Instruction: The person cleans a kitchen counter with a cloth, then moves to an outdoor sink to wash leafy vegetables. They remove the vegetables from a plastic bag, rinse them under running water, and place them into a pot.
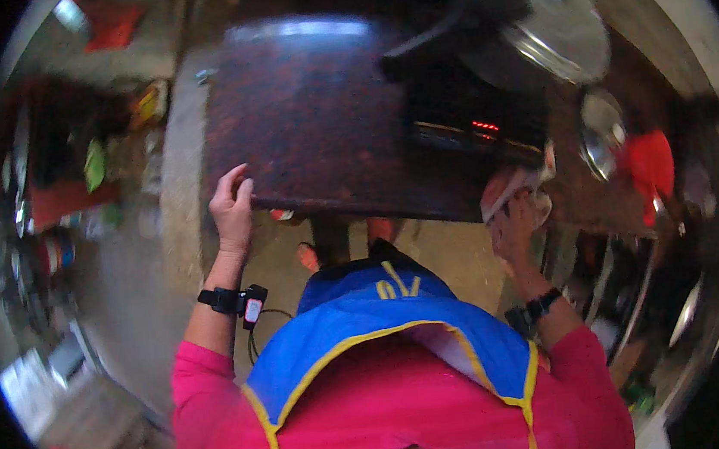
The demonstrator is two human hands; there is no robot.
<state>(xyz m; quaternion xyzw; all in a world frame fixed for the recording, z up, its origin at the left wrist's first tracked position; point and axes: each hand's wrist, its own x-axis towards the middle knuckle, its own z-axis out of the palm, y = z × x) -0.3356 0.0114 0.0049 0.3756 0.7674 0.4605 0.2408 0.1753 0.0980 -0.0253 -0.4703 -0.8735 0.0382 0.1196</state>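
Observation:
My left hand (232, 198) is at the front left corner of a dark reddish-brown tabletop (297, 120). Its fingers are loosely curled with a gap to the thumb, and nothing shows between them. At the tabletop's front edge on the right, my right hand (514, 226) grips a pale and reddish cloth (504, 190); blur hides its exact shape. Just beyond that cloth sits a black electric cooktop (472, 110) with lit red digits. A pan with a dark handle (420, 43) appears to rest on the cooktop, and a large shiny metal lid (554, 24) is behind it.
Right of the cooktop are a round metal lid or bowl (602, 133) and a red object (650, 170). A dark rack (625, 290) stands lower right. Across the floor at left is another table (71, 194) with a green item (94, 165). Both my wrists wear black bands.

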